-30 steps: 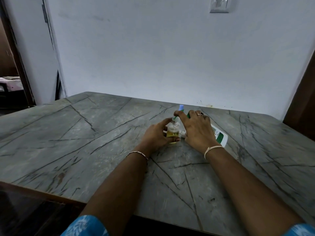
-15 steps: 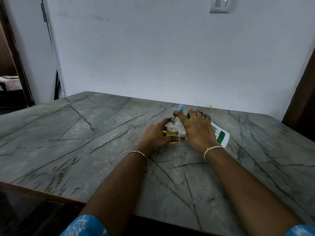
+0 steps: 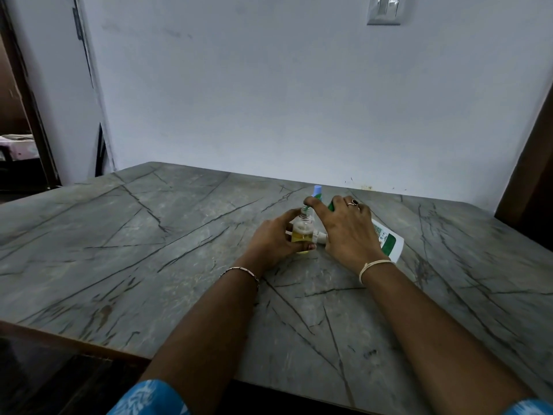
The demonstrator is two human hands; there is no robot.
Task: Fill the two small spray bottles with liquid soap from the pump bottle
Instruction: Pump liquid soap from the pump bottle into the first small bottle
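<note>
My left hand (image 3: 276,237) grips a small clear spray bottle (image 3: 302,232) that stands upright on the table and holds yellow liquid in its lower half. My right hand (image 3: 344,227) rests on the green pump head of a white pump bottle (image 3: 387,239) with a green label, its index finger on the green nozzle at the small bottle's open neck. Behind the fingers stands a second small bottle with a blue cap (image 3: 317,190), mostly hidden. A small white part (image 3: 320,236) lies between my hands.
The grey marble table (image 3: 149,250) reaches to a white wall at the back. A dark wooden edge runs along its near left side. An open doorway is at far left and a dark wooden panel at far right.
Both hands stay in place on the bottles. My right index finger has shifted slightly at the nozzle over the small bottle's neck.
</note>
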